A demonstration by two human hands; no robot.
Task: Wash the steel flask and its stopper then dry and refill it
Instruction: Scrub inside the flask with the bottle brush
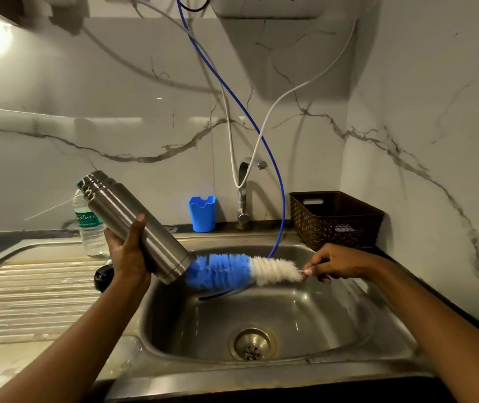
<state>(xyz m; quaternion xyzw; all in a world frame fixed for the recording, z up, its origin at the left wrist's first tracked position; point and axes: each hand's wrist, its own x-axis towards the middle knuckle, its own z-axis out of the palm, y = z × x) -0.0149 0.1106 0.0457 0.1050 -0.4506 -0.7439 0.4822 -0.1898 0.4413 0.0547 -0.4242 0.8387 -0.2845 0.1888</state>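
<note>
My left hand (pixel 129 251) grips the steel flask (pixel 133 222) around its body and holds it tilted above the sink's left rim, its lower end pointing down to the right. My right hand (pixel 334 264) pinches the wire handle of a bottle brush (pixel 241 270) with blue and white bristles. The blue tip of the brush touches the flask's lower end, above the sink basin (pixel 305 315). A black round stopper (pixel 103 277) lies on the drainboard, partly hidden behind my left wrist.
A plastic water bottle (pixel 88 225) stands on the drainboard (pixel 28 286) behind the flask. A blue cup (pixel 202 213), the tap (pixel 244 193) and a brown basket (pixel 335 219) line the back edge. A blue hose (pixel 282 184) hangs into the sink.
</note>
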